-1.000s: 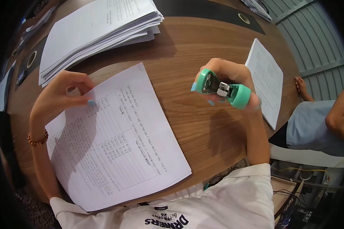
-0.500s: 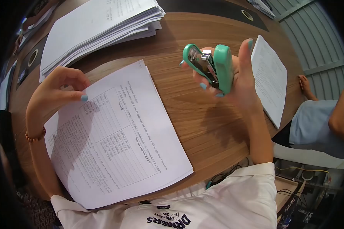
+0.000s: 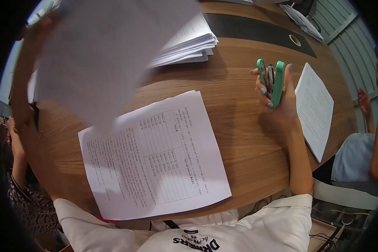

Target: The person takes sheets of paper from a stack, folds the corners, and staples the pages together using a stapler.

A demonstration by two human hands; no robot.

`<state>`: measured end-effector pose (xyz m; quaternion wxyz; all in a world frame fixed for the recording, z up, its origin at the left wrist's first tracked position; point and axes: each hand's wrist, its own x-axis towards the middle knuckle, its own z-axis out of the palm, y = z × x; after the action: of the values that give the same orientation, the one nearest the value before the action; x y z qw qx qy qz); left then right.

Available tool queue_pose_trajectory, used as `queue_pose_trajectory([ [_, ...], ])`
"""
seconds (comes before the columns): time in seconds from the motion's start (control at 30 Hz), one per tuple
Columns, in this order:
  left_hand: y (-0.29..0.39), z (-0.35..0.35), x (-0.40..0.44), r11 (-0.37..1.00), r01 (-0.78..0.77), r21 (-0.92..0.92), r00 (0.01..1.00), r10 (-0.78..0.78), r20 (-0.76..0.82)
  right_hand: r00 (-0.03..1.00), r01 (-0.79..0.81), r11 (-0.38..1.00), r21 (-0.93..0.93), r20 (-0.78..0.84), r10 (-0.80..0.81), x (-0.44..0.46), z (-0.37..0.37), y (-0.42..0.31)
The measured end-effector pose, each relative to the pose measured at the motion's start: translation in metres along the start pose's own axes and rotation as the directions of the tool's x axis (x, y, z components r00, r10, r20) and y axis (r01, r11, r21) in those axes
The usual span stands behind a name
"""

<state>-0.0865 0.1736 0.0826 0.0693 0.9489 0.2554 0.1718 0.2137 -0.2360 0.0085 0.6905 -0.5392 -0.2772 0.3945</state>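
My left hand (image 3: 46,27), dark and blurred at the upper left, grips the edge of a raised sheet of paper (image 3: 113,50). The sheet is smeared by motion and hangs over part of the table. Below it, a printed page (image 3: 155,159) with a table of lines lies in front of me, its upper left corner partly covered by the raised sheet. My right hand (image 3: 284,103) is wrapped round a green stapler (image 3: 277,84), held upright above the table with its jaws apart, well away from the page.
A thick stack of papers (image 3: 189,46) lies at the back, partly behind the raised sheet. To the right is a thinner printed stack (image 3: 315,111). A dark inlay with a cable hole (image 3: 295,40) crosses the far table. One person's hand (image 3: 364,101) shows at right, another's arm (image 3: 17,145) at left.
My left hand has lifted a sheet from the near paper up to the far left. My right hand keeps the stapler, now farther right in view. The whole view has shifted.
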Motion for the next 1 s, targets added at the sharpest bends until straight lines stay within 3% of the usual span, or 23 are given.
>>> queue_pose_trajectory([
  [0.13, 0.017, -0.007, 0.026, 0.917, -0.100, 0.387, 0.914, 0.239, -0.329, 0.999, 0.009, 0.998, -0.055, -0.039, -0.011, 0.000, 0.000, -0.001],
  [0.27, 0.074, 0.040, 0.071, 0.802, -0.190, 0.566, 0.789, 0.468, -0.398, 1.000, -0.009, 0.998, -0.067, -0.015, 0.008, -0.002, 0.000, 0.000],
  [0.33, 0.097, 0.081, 0.071, 0.804, -0.282, 0.524, 0.870, 0.445, -0.214, 1.000, -0.018, 0.992, -0.125, -0.026, 0.015, -0.001, -0.004, 0.004],
  [0.4, 0.110, 0.116, 0.049, 0.844, -0.390, 0.367, 0.903, 0.429, -0.027, 0.999, -0.020, 0.984, -0.179, -0.038, 0.013, 0.001, -0.006, 0.008],
  [0.47, 0.103, 0.141, 0.043, 0.815, -0.492, 0.307, 0.793, 0.565, -0.230, 0.996, -0.026, 0.878, -0.478, -0.083, -0.016, 0.001, -0.006, 0.013],
  [0.5, 0.105, 0.135, 0.042, 0.846, -0.472, 0.248, 0.833, 0.520, -0.190, 0.996, -0.019, 0.880, -0.475, -0.081, -0.023, 0.002, -0.006, 0.017],
  [0.6, 0.104, 0.135, 0.044, 0.852, -0.503, 0.144, 0.830, 0.523, -0.196, 0.924, 0.269, 0.450, -0.852, 0.096, -0.370, 0.005, -0.004, 0.027],
  [0.63, 0.103, 0.135, 0.045, 0.829, -0.535, 0.161, 0.807, 0.558, -0.195, 0.909, 0.253, 0.282, -0.925, 0.127, -0.398, 0.004, 0.001, 0.025],
  [0.67, 0.103, 0.136, 0.046, 0.831, -0.531, 0.166, 0.807, 0.556, -0.199, 0.906, 0.260, 0.280, -0.924, 0.134, -0.401, 0.003, 0.002, 0.026],
  [0.77, 0.106, 0.139, 0.051, 0.839, -0.535, 0.098, 0.815, 0.543, -0.205, 0.859, 0.234, 0.026, -0.972, 0.195, -0.473, 0.003, 0.005, 0.032],
  [0.9, 0.111, 0.136, 0.057, 0.868, -0.490, 0.084, 0.857, 0.497, -0.140, 0.858, 0.168, -0.045, -0.985, 0.168, -0.485, 0.002, 0.010, 0.031],
  [0.97, 0.116, 0.132, 0.052, 0.884, -0.462, 0.066, 0.882, 0.466, -0.070, 0.792, 0.174, -0.279, -0.944, 0.303, -0.531, 0.003, 0.007, 0.034],
  [1.0, 0.122, 0.130, 0.046, 0.856, -0.502, 0.123, 0.837, 0.517, -0.179, 0.794, 0.175, -0.277, -0.945, 0.302, -0.528, 0.003, 0.007, 0.034],
])
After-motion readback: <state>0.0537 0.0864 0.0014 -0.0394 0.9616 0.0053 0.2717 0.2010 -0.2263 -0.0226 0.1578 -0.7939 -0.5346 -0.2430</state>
